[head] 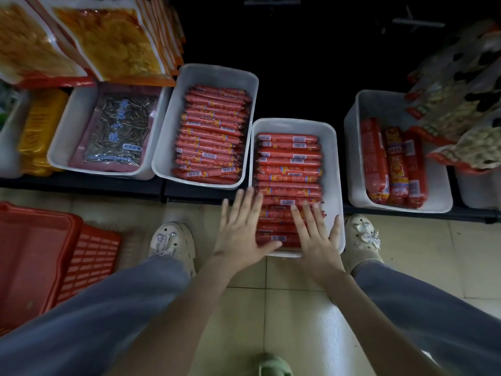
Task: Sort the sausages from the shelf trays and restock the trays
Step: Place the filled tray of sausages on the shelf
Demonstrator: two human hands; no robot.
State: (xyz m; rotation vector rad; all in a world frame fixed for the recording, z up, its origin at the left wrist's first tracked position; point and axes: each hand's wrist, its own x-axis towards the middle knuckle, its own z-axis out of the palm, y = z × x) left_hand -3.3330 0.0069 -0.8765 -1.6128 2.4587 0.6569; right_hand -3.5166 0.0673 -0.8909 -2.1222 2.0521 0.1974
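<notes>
Tiled floor (292, 308) takes up the lower half of the view. A dark low shelf (81, 183) is run across from 9 to 3 o'clock. Red baskets (40, 256) are stacked on the floor at 8 o'clock. Bags of yellow snacks (108, 42) are seen at 11 o'clock, above the shelf.

Four white trays are lined up on the shelf. The ctr tray (332, 158) is set further out than the rest — its near end overhangs the shelf edge, above the floor and between two pale shoes (173, 245). It is packed w/ red sausages (288, 164) laid crosswise, barcodes up. Just beside it at its 10 o'clock, a second tray (173, 126) is filled w/ thinner sausages (211, 137), also crosswise. At its 3 o'clock and apart from it, a third tray (439, 191) holds a few fatter sausages (395, 164) laid lengthwise. At 9 o'clock, a fourth tray (67, 131) holds a seed packet (119, 128).

Both hands are spread flat — nothing is gripped. The left hand (241, 232), blurred, is held over the ctr tray's left rim at the tray's 7 o'clock, fingers straight & fanned, thumb reaching over the nearest sausages. The right hand (315, 240) is laid palm-down on the nearest sausages at the tray's 5 o'clock, its outermost finger on the right rim.
</notes>
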